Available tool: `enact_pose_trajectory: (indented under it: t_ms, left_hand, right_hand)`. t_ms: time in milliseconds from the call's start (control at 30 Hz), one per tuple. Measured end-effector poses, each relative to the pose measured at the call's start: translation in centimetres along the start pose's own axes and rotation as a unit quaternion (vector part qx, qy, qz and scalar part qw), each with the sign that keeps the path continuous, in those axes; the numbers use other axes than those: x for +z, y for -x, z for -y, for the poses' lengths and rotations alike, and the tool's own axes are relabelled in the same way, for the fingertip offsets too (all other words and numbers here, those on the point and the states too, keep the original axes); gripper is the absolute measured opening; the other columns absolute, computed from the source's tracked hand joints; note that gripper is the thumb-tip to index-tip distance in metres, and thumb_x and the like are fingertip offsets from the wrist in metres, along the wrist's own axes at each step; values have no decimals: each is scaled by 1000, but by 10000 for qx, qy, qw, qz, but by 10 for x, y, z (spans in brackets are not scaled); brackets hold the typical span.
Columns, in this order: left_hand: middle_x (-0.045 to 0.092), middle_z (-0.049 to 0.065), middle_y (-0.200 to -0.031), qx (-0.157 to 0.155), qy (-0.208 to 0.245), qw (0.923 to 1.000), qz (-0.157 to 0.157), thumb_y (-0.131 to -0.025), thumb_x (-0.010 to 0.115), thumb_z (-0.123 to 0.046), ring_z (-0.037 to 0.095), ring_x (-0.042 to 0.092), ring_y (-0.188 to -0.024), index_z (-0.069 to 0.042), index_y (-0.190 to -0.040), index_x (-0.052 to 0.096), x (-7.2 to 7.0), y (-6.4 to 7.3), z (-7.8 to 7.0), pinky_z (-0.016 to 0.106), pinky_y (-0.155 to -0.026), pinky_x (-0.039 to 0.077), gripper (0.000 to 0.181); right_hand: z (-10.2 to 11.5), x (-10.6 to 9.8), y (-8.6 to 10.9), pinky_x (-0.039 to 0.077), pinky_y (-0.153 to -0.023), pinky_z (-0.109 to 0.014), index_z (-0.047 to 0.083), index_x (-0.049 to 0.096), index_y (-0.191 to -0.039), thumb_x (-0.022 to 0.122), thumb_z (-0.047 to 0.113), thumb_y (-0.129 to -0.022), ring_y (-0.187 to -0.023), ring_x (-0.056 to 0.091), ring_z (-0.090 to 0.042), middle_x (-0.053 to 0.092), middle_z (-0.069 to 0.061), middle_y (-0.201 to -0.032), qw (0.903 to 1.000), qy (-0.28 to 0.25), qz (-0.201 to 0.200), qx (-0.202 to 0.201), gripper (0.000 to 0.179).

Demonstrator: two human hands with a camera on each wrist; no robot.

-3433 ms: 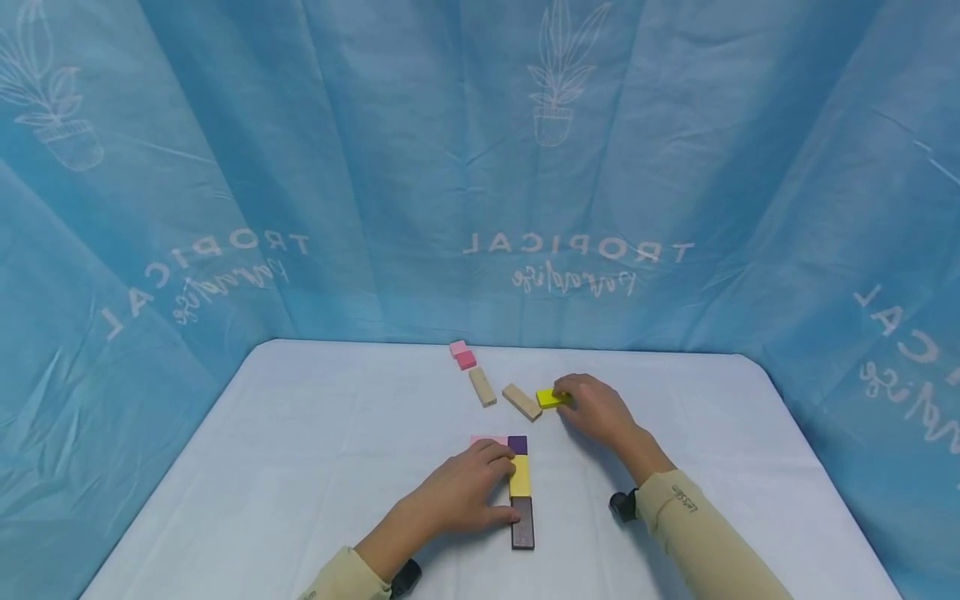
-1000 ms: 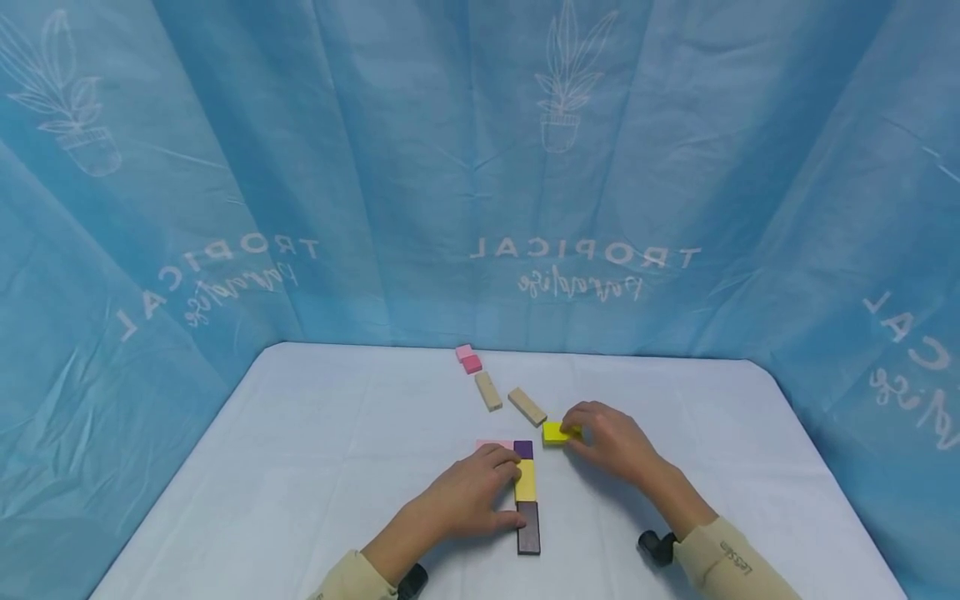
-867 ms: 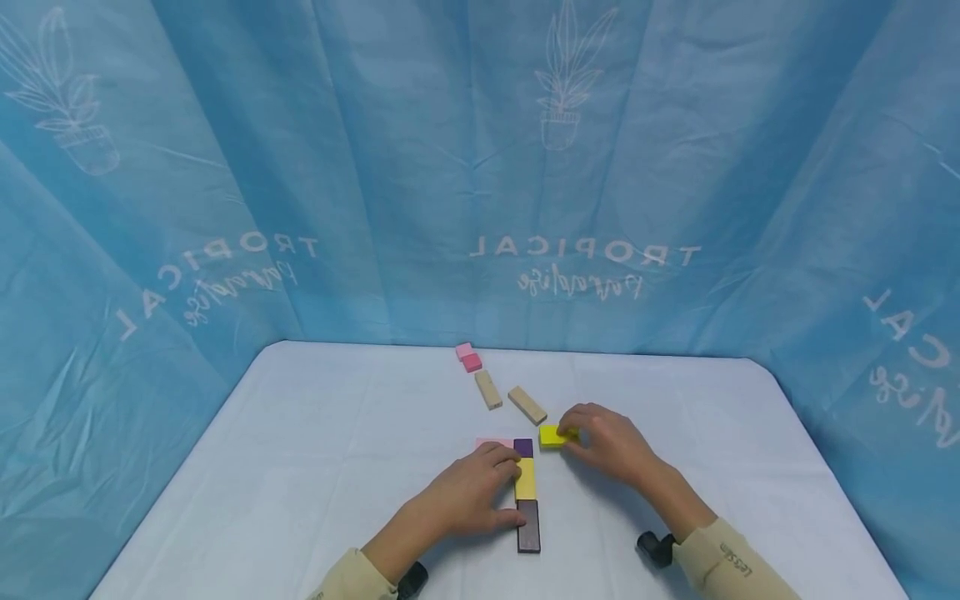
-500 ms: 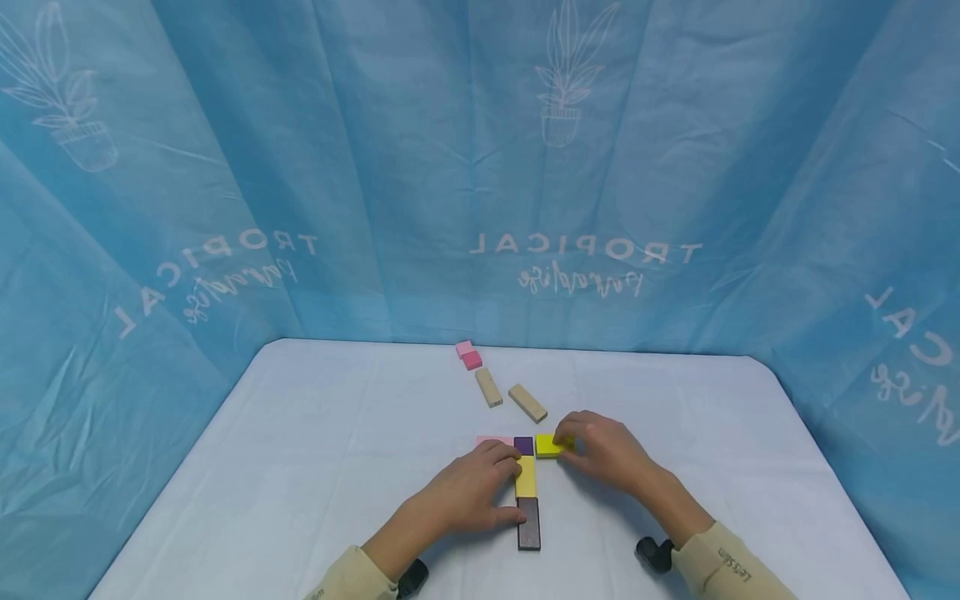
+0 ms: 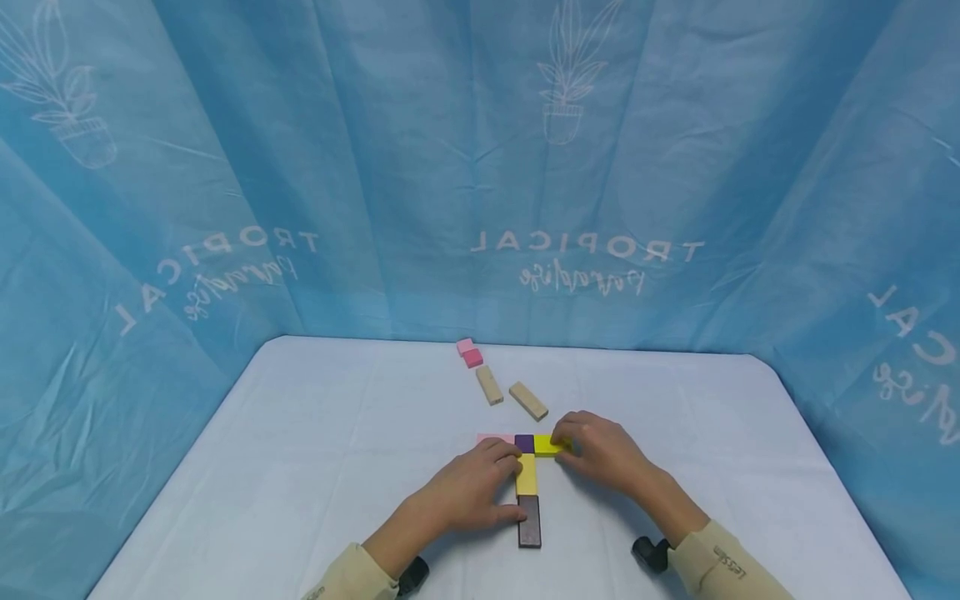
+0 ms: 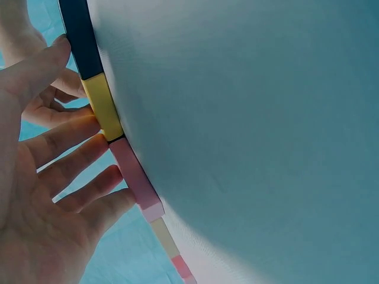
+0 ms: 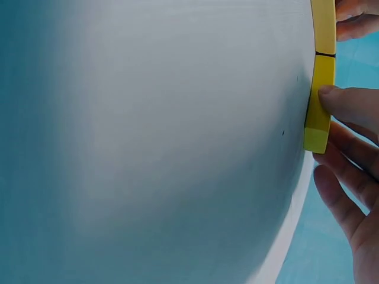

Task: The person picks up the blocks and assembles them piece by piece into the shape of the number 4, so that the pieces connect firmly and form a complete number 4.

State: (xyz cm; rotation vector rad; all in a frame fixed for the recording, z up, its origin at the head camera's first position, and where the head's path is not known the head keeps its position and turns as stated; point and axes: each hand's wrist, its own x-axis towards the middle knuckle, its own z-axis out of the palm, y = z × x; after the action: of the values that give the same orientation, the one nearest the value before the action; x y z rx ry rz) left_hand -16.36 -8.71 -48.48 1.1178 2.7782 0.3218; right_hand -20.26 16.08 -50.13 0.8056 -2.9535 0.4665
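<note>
My right hand (image 5: 600, 447) pinches a bright yellow block (image 5: 545, 445), thumb on its near side in the right wrist view. The block's left end is right at a small purple block (image 5: 524, 444). A column runs toward me from the purple block: a pale yellow block (image 5: 527, 477), then a dark brown block (image 5: 529, 533). A pink block (image 6: 139, 180) extends left from the purple one, partly covered by my left hand in the head view. With fingers spread and relaxed, my left hand (image 5: 468, 490) rests against the row, thumb at the dark block, fingertips by the pale yellow and pink ones.
Two plain wooden blocks, a left one (image 5: 490, 386) and a right one (image 5: 528, 401), lie farther back on the white table (image 5: 322, 467). Behind them sit a deep pink block (image 5: 472, 357) and a light pink block (image 5: 465, 345). A blue printed curtain (image 5: 420, 167) surrounds the table's back and sides.
My right hand has brought the bright yellow block toward me and leftward, from beside the right wooden block up against the purple block. My left hand has stayed at the row.
</note>
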Motion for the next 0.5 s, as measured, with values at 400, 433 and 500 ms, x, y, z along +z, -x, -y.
enact_pose_trajectory:
  t_ms: [400,433,500]
  left_hand:
    - [48,-6,-135,-15,-17,10000,22,-81,62,-66,12,40,-127,-19,-124,61,0,0,1,37,-99,43,63]
    - [49,-6,-135,-7,-20,10000,13,-81,62,-66,12,40,-127,-19,-124,61,0,0,1,37,-99,43,63]
    - [49,-6,-135,8,-25,10000,-2,-81,62,-65,12,41,-127,-19,-124,61,0,0,1,37,-98,44,63]
  right_hand:
    - [4,-8,-3,48,-91,-34,25,72,-104,75,36,-82,-102,56,-7,65,14,-105,9996,-89,53,278,24]
    - [4,-9,-4,48,-92,-35,25,72,-104,75,36,-83,-103,57,-7,65,13,-105,9994,-107,38,318,24]
    - [4,-13,-7,48,-92,-35,24,72,-105,74,35,-84,-103,57,-7,65,13,-106,9992,-125,12,376,24]
